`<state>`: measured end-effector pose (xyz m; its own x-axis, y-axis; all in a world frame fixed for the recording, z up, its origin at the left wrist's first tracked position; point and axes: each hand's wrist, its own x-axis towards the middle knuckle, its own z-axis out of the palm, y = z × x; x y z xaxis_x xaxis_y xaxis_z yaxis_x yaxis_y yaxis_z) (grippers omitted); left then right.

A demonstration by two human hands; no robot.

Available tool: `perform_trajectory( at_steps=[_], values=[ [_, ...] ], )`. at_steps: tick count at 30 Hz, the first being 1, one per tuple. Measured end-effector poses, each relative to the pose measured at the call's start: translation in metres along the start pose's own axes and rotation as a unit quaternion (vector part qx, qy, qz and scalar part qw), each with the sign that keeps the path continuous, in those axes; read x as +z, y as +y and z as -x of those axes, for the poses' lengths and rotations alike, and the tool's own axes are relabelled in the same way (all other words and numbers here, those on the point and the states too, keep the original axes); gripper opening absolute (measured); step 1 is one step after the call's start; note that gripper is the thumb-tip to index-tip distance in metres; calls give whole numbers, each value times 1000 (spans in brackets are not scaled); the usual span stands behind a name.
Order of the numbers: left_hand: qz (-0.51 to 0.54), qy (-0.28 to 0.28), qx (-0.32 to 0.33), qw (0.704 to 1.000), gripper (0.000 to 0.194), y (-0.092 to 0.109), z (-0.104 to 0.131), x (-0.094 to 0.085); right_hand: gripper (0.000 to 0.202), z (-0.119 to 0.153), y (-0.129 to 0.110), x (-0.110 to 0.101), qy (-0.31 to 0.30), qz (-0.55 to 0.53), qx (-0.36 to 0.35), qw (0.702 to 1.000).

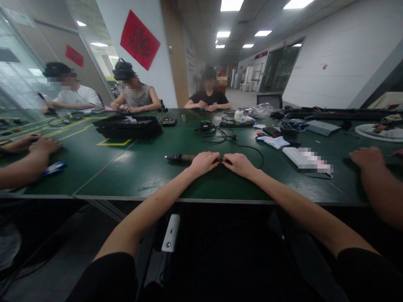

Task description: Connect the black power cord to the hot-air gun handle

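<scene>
My left hand (pixel 205 163) rests on the green table (pixel 126 180) near its front edge, fingers curled together. Facing it, with the fingertips almost touching, is my right hand (pixel 238 164), also closed. Something small and dark shows between the fingertips; I cannot make out what it is. A dark cylindrical tool (pixel 180 158) lies on the table just left of my left hand, its metal tip pointing left and its other end hidden behind that hand. A black cable (pixel 252 147) curves behind my right hand.
A black tray (pixel 129 127) stands at the back left. White packages (pixel 297 157), a bowl (pixel 292 126) and coiled cable (pixel 206 128) lie at the back and right. Several people sit round the table; a person's forearm (pixel 376 176) is at far right, others' hands (pixel 40 147) at left.
</scene>
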<state>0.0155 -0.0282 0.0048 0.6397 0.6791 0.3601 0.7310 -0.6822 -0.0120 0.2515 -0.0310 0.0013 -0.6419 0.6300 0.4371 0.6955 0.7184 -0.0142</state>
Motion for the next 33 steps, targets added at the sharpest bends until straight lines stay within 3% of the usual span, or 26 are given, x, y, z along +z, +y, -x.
perform_trajectory(
  at_steps=[6, 33],
  values=[
    [4, 4, 27, 1000, 22, -1, 1, 0, 5, 1, 0, 0, 0, 1, 0, 1000],
    [-11, 20, 10, 1000, 23, 1, 1, 3, 4, 0, 0, 0, -1, 2, -4, 1000]
  ],
)
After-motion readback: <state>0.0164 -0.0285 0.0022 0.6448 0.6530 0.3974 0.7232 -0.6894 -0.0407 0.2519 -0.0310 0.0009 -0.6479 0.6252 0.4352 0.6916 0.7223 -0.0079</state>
